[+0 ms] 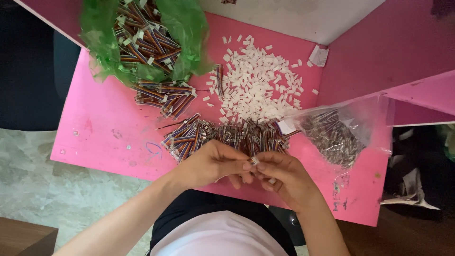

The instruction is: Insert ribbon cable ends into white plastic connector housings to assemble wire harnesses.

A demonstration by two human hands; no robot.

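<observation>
Left hand (213,163): grip pinched on a small white connector (255,160), just above the surface's near edge.
Right hand (283,176): fingertips pinch the same connector.
Green bag (185,28): far left, holds wire bundles.
Wires (222,134): heaped just beyond the hands.
White housings (256,83): scattered mid-surface.
Clear bag (336,135): right, on pink surface (104,123).

Pink table (109,128), green bag (187,28), white connectors (256,80)
</observation>
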